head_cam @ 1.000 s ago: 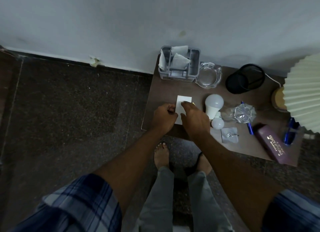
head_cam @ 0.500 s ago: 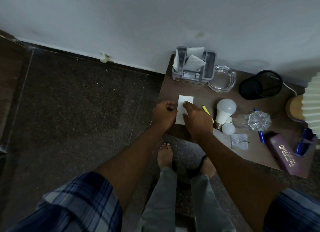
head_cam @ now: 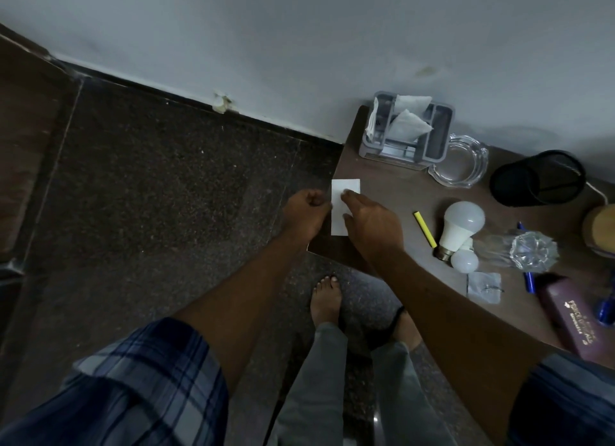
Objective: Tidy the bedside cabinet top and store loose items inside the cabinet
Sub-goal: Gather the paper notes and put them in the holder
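Person stands at the left front corner of the cabinet top (head_cam: 392, 182), bare feet (head_cam: 326, 299) on the dark floor, both forearms reaching in.

Left hand (head_cam: 304, 212): fingers curled tight, tips against the left edge of the paper (head_cam: 346, 189), right where the wood ends. It looks like a pinch on that edge, though the contact is in shadow. Right hand (head_cam: 369, 227): fingers straight and spread, lying flat on the sheet, gripping nothing. My reading is that the right pins the sheet so it cannot skid, while the left works an edge that is hard to lift off flat wood.

Paper: white, flat on the top by its left edge, part covered by the right hand.

Beyond, to the right, loose and not yet stored: yellow marker (head_cam: 425, 229), big bulb (head_cam: 461, 226) touching small bulb (head_cam: 465, 261), glass piece (head_cam: 532, 251), pouch (head_cam: 484, 287), pen (head_cam: 529, 281), purple box (head_cam: 572, 319) at the front edge.

At the wall: grey organiser (head_cam: 436, 139) holding white packets, ashtray (head_cam: 461, 161) just beside it, mesh cup (head_cam: 537, 177). These likely stay out.
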{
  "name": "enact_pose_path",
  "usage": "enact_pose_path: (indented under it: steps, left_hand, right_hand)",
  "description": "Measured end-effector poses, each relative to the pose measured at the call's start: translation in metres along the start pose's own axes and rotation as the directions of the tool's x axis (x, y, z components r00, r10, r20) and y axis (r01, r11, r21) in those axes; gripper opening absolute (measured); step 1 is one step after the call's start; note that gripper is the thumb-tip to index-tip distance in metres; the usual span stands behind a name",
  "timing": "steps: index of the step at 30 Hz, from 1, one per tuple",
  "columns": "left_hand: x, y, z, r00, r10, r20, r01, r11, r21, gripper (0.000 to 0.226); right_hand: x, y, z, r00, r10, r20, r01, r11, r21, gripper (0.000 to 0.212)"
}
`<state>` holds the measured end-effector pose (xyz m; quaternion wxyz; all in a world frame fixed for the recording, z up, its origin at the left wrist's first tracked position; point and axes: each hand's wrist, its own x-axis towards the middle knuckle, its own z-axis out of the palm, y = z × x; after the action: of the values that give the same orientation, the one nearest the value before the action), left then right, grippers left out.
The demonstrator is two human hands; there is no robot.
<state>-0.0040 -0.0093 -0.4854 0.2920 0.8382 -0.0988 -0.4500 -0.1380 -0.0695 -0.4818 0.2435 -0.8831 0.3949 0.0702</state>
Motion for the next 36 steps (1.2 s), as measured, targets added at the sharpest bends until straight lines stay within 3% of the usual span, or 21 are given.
enact_pose_path:
  steps: [8, 15, 19, 22, 26, 28, 30, 33, 36]
  left_hand:
    - [0.019, -0.002, -0.006, 0.990, -0.087, 0.107, 0.098, 0.989, -0.107, 0.026]
    - [0.022, 0.004, -0.010, 0.996, -0.025, 0.086, 0.030, 0.998, -0.062, 0.008]
    - [0.018, 0.011, -0.015, 0.996, 0.016, 0.083, -0.012, 0.998, -0.055, 0.008]
    - [0.010, 0.017, -0.020, 0.987, 0.058, 0.153, -0.048, 0.996, -0.069, 0.013]
    - [-0.002, 0.028, -0.024, 0.967, 0.121, 0.224, -0.110, 0.992, -0.063, 0.016]
    - [-0.008, 0.036, -0.022, 0.960, 0.145, 0.238, -0.126, 0.988, -0.092, 0.016]
    - [-0.013, 0.043, -0.018, 0.955, 0.172, 0.241, -0.150, 0.983, -0.106, 0.018]
    - [-0.022, 0.055, -0.006, 0.949, 0.212, 0.233, -0.189, 0.975, -0.118, 0.019]
    - [-0.033, 0.070, 0.010, 0.943, 0.259, 0.209, -0.232, 0.962, -0.143, 0.022]
  right_hand:
    - [0.010, -0.008, 0.005, 1.000, -0.018, -0.001, 0.018, 0.999, 0.045, 0.049]
    - [0.011, -0.008, 0.005, 0.998, -0.032, -0.048, 0.036, 0.995, 0.090, 0.046]
    - [0.007, -0.008, -0.001, 0.988, 0.086, -0.127, -0.046, 0.955, 0.292, 0.045]
    - [0.003, -0.002, -0.010, 0.965, 0.245, -0.092, -0.156, 0.822, 0.548, 0.049]
    - [0.001, 0.006, -0.027, 0.931, 0.342, 0.124, -0.281, 0.457, 0.844, 0.046]
    - [-0.002, 0.010, -0.038, 0.921, 0.350, 0.173, -0.298, 0.345, 0.890, 0.031]
    - [-0.007, 0.014, -0.049, 0.915, 0.353, 0.196, -0.315, 0.321, 0.893, 0.016]
    - [-0.016, 0.020, -0.065, 0.900, 0.388, 0.196, -0.325, 0.301, 0.897, 0.031]
    - [-0.023, 0.026, -0.083, 0.902, 0.399, 0.163, -0.288, 0.279, 0.916, 0.019]
